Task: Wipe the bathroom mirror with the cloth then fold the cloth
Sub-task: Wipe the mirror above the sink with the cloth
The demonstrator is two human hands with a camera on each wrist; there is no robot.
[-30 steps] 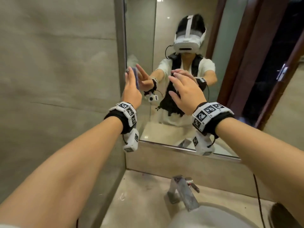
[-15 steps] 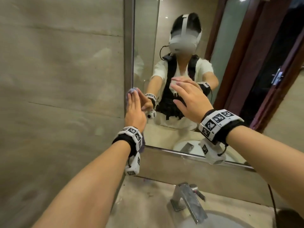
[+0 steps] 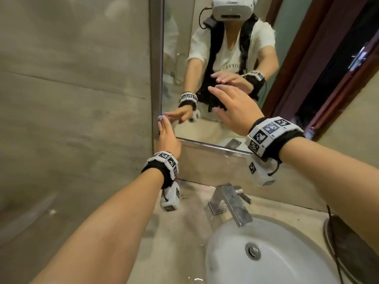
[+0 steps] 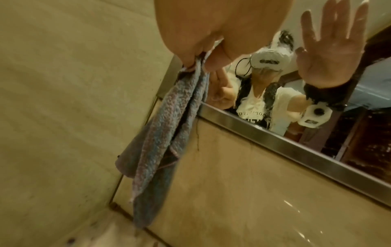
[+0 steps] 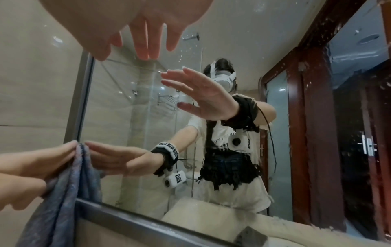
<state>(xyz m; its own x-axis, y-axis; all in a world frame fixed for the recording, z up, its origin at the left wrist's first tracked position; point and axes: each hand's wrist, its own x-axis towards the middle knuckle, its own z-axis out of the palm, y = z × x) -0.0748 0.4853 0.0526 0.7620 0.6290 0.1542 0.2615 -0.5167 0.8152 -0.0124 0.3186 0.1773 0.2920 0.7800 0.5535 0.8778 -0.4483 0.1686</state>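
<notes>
"Left hand (image 3: 168,138) pinches the cloth (image 4: 160,142) at the mirror's (image 5: 127,117) bottom corner; most of it dangles."

"Right hand (image 3: 235,113) is spread, empty. I'd bunch it flat and press firmer."

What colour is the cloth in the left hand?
The cloth is blue-grey with reddish flecks, clearest in the left wrist view.

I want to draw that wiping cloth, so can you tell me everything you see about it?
The cloth is fluffy terry, blue-grey with reddish flecks. It hangs limp in long folds, not folded neatly. The left hand pinches its top edge at the lower left corner of the mirror. The rest dangles past the metal frame, beside the wall.
</notes>
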